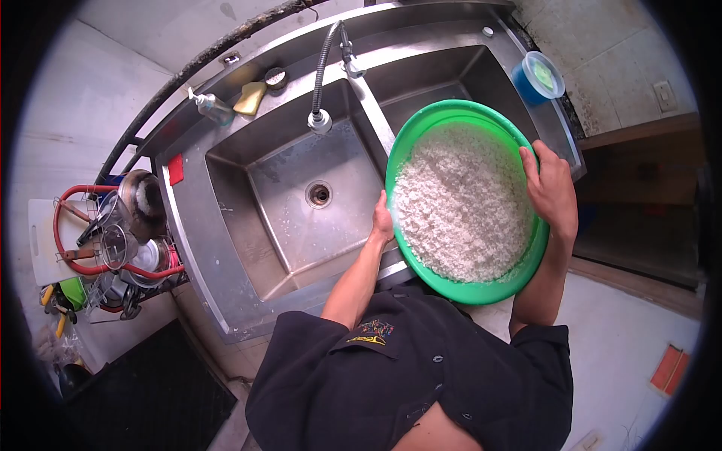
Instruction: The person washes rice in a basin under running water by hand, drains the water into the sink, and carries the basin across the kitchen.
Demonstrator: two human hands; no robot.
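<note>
A large round green basin (417, 124) is held between my two hands, over the right side of the sink and its front edge. Inside it lies a wide heap of white, crumbly grains that look like rice (462, 203). My left hand (383, 219) grips the basin's left side, its fingers mostly hidden beneath. On the opposite side, my right hand (551, 184) is closed over the rim, thumb on top and fingers around the outside. The basin covers part of the right sink bowl (462, 71).
The left sink bowl (301, 218) shows its drain, with a spring-hose faucet (320, 120) hanging above. A soap bottle (213, 107) and yellow sponge (250, 98) stand behind. At the right corner is a blue-filled tub (538, 79). A rack of pots and strainers (120, 240) is at left.
</note>
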